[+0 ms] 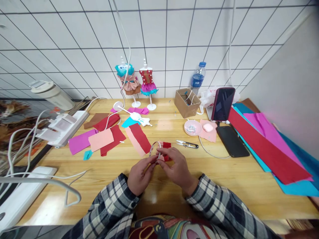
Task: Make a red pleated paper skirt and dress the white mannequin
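Both hands are together above the light-brown wooden worktop (104,186): the left hand (141,173) and right hand (177,166) pinch a thin, whitish, curved loop (151,149) at its near end. The loop arches forward, its long axis pointing away from the wearer; neither hand is clearly nearer. Fingers conceal the near end — closure and material cannot be determined. The right hand partly hides the red-and-pink fabric piece (166,145) beyond.

Pale hoop (151,150), black-and-white plaid sleeves (109,200)
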Available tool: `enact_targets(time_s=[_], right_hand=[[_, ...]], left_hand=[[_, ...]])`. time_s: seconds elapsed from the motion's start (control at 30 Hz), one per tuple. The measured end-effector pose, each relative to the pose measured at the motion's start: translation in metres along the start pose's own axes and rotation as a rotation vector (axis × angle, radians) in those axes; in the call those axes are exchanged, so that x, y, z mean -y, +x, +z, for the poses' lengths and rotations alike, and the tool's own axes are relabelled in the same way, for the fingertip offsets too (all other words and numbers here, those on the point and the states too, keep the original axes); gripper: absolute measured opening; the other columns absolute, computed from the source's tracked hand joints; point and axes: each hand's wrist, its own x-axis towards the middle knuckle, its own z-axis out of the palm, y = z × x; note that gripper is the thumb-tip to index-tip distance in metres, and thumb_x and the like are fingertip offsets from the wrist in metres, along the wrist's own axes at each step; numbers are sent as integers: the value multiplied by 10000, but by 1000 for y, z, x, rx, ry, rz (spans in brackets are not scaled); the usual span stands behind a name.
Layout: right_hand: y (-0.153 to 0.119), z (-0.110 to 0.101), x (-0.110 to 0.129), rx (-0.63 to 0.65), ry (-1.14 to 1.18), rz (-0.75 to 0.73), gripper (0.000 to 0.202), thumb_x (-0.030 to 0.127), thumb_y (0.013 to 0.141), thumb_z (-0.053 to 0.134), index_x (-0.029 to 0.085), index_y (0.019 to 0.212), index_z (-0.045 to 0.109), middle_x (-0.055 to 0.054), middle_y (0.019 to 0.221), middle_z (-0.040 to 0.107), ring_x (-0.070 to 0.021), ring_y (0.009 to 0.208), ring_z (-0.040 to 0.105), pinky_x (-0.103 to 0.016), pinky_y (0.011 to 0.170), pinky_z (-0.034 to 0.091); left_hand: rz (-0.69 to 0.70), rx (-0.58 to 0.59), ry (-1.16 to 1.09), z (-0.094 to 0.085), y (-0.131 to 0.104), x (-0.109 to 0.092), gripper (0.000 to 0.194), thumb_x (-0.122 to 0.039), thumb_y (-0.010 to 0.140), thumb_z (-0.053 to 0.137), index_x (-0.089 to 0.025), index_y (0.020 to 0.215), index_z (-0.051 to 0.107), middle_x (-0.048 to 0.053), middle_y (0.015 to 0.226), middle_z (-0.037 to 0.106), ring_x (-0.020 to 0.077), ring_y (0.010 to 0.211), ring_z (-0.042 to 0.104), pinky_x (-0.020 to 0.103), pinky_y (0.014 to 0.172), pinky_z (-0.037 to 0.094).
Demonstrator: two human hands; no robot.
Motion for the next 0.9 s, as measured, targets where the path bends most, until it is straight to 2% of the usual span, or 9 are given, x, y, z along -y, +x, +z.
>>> enact_targets(time_s=[0.07, 0.17, 0.33, 0.53, 0.6, 0.67, 0.73, 0.8, 0.9], right_hand=[[0, 0, -1, -15, 12, 8, 406, 262, 864, 642, 281, 1259, 551, -33, 1009, 719, -201, 966, 640, -360, 888, 510], [-1, 0, -2, -35, 28, 35, 480, 276, 842, 679, 267, 1289, 505, -31, 974, 731, -214, 1005, 639, -383, 931, 487], [-1, 0, -3, 16, -3, 66, 123, 289, 855, 659, 259, 973, 642, -29, 941, 720, -191, 875, 646, -326, 785, 511], [-3, 4, -7, 51, 36, 127, 94, 189, 838, 647, 235, 792, 578, 2, 937, 724, -158, 826, 645, -282, 722, 501], [-3, 4, -8, 12, -2, 133, 92, 225, 834, 665, 232, 896, 597, -16, 987, 715, -160, 822, 648, -289, 733, 514], [-3, 3, -8, -33, -54, 101, 330, 280, 830, 693, 227, 1136, 581, -49, 1115, 690, -168, 870, 654, -306, 790, 529], [-2, 1, -7, -47, -108, 8, 413, 298, 844, 690, 242, 1233, 564, -56, 1200, 667, -180, 992, 648, -319, 891, 516], [-1, 0, -7, -61, -154, -80, 298, 292, 861, 677, 259, 1153, 626, -39, 1164, 690, -181, 1050, 640, -316, 937, 498], [-3, 2, -6, -78, -136, -116, 120, 254, 882, 651, 249, 1000, 671, -22, 1003, 728, -160, 960, 664, -287, 863, 520]], left_hand=[[26, 14, 8, 1, 0, 1, 275, -234, 925, 460, -202, 1142, 626, 73, 1090, 738, 173, 968, 709, 282, 849, 581], [10, -4, 16, 3, 0, 2, 233, -216, 912, 471, -194, 1085, 625, 68, 1023, 745, 167, 930, 709, 278, 842, 579], [-24, -12, 50, 3, -1, 4, 176, -237, 899, 508, -198, 1007, 640, 55, 934, 752, 168, 861, 715, 269, 793, 581], [-3, -35, 116, 3, 0, 4, 161, -226, 885, 533, -205, 951, 679, 27, 880, 764, 149, 786, 722, 242, 764, 578], [-8, -62, 123, 4, 0, 3, 152, -230, 877, 550, -201, 948, 681, 21, 859, 763, 143, 763, 721, 232, 747, 577], [-14, -86, 118, 4, 1, 2, 145, -226, 870, 559, -196, 944, 680, 15, 835, 759, 136, 739, 718, 222, 729, 575], [-11, -101, 103, 3, 1, 0, 139, -211, 864, 561, -190, 941, 675, 14, 824, 755, 128, 728, 714, 211, 718, 572], [-5, -107, 81, 3, 2, -2, 136, -200, 859, 562, -182, 945, 666, 18, 825, 751, 124, 729, 710, 204, 712, 568], [-8, -95, 42, 2, 3, -3, 139, -200, 861, 561, -169, 962, 651, 26, 827, 742, 124, 736, 702, 204, 709, 562]])
